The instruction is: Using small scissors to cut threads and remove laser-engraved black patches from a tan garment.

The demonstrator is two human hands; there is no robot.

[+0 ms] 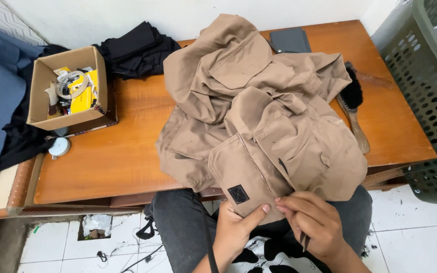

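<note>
Both hands pinch the near edge of a tan jacket (259, 116) heaped on the wooden table (122, 156): the left hand (236, 227) beneath, the right hand (312, 220) beside it. A cardboard box (67, 91) holds tape rolls and yellow packets; a green basket (431, 96) stands right.

Left hand (236, 227): palm up, thumb extended toward the right fingers. Right hand (312, 222): fingers (292, 203) curled, tips pinched just beside the left thumb.

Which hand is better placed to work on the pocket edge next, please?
Probably the right hand: its fingers pinch the tan jacket edge and hold a thin dark tool, while the left hand only steadies the fabric.
</note>
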